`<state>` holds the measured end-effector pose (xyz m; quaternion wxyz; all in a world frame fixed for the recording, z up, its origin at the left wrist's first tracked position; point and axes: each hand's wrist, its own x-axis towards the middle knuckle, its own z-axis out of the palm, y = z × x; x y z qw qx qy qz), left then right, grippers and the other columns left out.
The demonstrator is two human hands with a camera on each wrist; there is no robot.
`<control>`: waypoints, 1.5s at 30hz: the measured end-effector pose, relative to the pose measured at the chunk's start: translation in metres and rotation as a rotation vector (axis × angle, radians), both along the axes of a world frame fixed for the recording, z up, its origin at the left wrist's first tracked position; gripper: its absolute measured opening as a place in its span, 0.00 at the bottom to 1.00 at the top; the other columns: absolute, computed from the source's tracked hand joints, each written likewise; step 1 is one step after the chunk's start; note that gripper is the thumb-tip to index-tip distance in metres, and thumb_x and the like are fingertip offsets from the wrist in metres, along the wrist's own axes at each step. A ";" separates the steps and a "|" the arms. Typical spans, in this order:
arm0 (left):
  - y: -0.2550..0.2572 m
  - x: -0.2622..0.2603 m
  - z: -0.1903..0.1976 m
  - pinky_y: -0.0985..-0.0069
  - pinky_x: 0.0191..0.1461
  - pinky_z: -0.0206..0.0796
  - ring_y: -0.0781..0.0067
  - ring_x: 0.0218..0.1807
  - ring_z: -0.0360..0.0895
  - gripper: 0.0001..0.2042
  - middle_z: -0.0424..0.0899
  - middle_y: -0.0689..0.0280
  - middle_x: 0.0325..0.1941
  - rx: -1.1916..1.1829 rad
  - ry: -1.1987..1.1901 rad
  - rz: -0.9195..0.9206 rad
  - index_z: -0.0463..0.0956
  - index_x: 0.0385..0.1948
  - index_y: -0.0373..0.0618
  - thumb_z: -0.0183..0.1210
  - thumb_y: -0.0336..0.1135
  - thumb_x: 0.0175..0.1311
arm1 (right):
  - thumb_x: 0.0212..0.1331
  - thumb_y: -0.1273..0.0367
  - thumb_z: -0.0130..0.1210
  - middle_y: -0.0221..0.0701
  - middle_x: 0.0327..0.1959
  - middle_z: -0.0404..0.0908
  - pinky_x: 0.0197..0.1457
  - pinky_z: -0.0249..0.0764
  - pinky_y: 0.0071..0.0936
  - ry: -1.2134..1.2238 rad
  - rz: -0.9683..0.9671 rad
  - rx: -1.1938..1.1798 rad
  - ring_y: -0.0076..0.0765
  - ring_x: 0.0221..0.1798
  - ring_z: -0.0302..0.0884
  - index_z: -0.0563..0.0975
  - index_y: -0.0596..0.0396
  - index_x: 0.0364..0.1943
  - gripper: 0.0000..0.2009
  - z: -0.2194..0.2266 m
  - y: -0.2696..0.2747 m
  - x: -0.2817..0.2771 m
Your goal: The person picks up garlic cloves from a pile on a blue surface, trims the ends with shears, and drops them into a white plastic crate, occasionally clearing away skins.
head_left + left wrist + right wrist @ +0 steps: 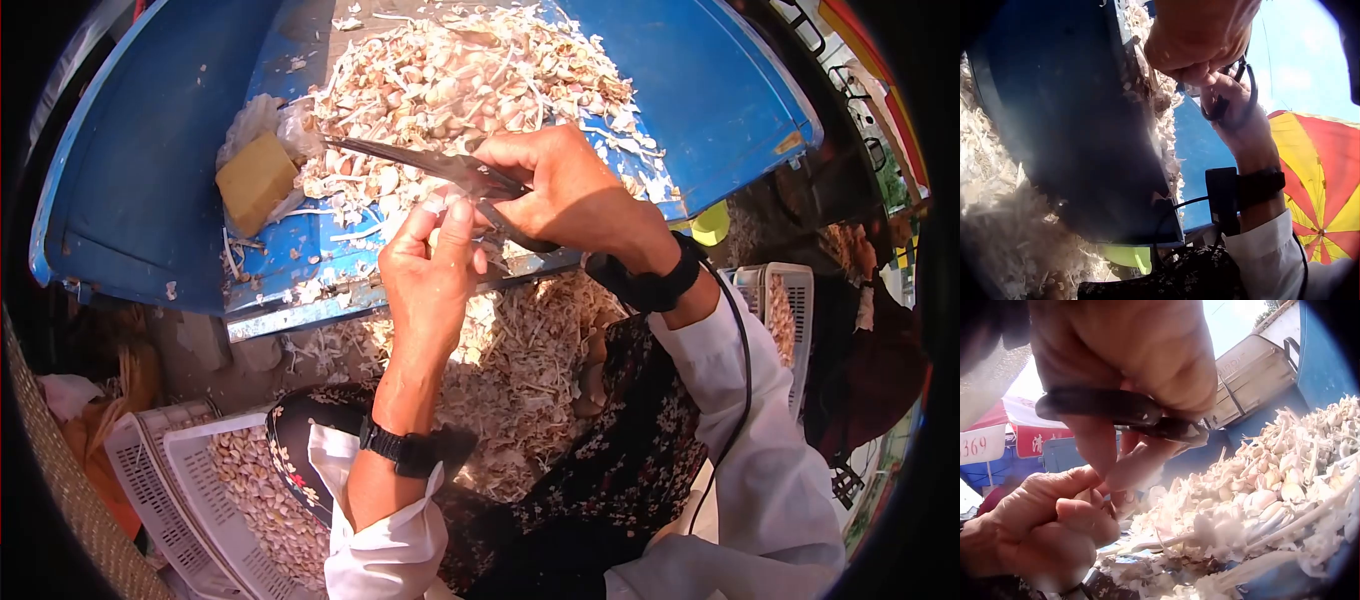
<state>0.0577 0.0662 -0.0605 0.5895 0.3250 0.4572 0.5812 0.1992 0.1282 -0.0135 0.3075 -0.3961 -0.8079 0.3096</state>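
Observation:
My left hand (428,285) pinches a small pale garlic clove (434,237) between thumb and fingers, and the fingers hide much of it. Dark scissors (395,152) are gripped in my right hand (575,195), their blades pointing left above the left fingertips. In the right wrist view the black handle loops (1097,405) cross the right fingers, close over the left hand (1041,525). Both hands meet above the near edge of a blue metal tray, just in front of a heap of garlic (430,90) mixed with dry skins and stalks.
A yellowish block (257,185) and a clear plastic bag (255,122) lie left of the heap on the blue tray (140,160). White crates with garlic cloves (255,490) stand at lower left and right (780,310). Skins and stalks (520,400) cover the ground below.

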 end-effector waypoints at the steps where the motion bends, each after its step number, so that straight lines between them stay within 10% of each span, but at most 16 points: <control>1: 0.000 0.000 -0.002 0.87 0.19 0.50 0.88 0.16 0.63 0.10 0.74 0.72 0.18 0.000 0.003 -0.002 0.77 0.31 0.41 0.56 0.39 0.66 | 0.43 0.66 0.66 0.41 0.20 0.75 0.27 0.67 0.28 0.003 -0.002 0.000 0.29 0.21 0.68 0.77 0.60 0.27 0.12 0.000 0.000 0.000; 15: -0.002 -0.003 -0.004 0.89 0.16 0.51 0.86 0.17 0.66 0.13 0.76 0.69 0.26 0.058 -0.137 0.016 0.76 0.35 0.41 0.54 0.43 0.67 | 0.45 0.66 0.63 0.35 0.13 0.73 0.23 0.62 0.25 0.071 -0.026 -0.184 0.16 0.20 0.63 0.79 0.61 0.23 0.10 0.002 -0.003 -0.003; 19: -0.001 -0.001 -0.008 0.88 0.16 0.50 0.86 0.15 0.63 0.13 0.72 0.72 0.19 0.086 -0.087 0.026 0.71 0.32 0.43 0.52 0.44 0.68 | 0.43 0.65 0.65 0.40 0.16 0.75 0.26 0.68 0.29 0.104 -0.159 -0.009 0.29 0.19 0.72 0.77 0.61 0.22 0.12 -0.003 -0.009 -0.016; 26: 0.004 -0.020 -0.011 0.91 0.11 0.47 0.85 0.19 0.65 0.09 0.75 0.65 0.33 -0.041 -0.784 -0.045 0.67 0.43 0.43 0.45 0.38 0.71 | 0.47 0.66 0.64 0.41 0.21 0.78 0.27 0.71 0.31 0.172 -0.166 0.005 0.34 0.24 0.79 0.77 0.60 0.27 0.12 0.010 -0.034 -0.026; 28: 0.003 -0.020 -0.005 0.91 0.10 0.47 0.86 0.20 0.65 0.08 0.74 0.66 0.32 -0.076 -0.863 -0.059 0.67 0.42 0.42 0.44 0.36 0.71 | 0.44 0.63 0.69 0.31 0.19 0.75 0.26 0.67 0.23 0.085 -0.118 0.089 0.22 0.22 0.69 0.77 0.60 0.30 0.16 0.007 -0.034 -0.023; 38: -0.008 -0.047 0.007 0.89 0.14 0.48 0.86 0.16 0.61 0.13 0.72 0.70 0.24 0.046 -0.173 -0.333 0.71 0.44 0.41 0.54 0.40 0.66 | 0.37 0.53 0.68 0.35 0.27 0.73 0.39 0.68 0.37 -0.506 0.065 0.100 0.45 0.35 0.72 0.72 0.58 0.29 0.25 0.033 -0.023 0.035; 45: -0.016 -0.061 0.017 0.89 0.16 0.49 0.87 0.17 0.61 0.12 0.71 0.72 0.23 -0.017 -0.005 -0.435 0.73 0.43 0.42 0.54 0.41 0.66 | 0.38 0.53 0.68 0.35 0.19 0.69 0.29 0.64 0.37 -0.492 0.145 0.167 0.47 0.28 0.70 0.65 0.54 0.18 0.24 0.027 -0.025 0.047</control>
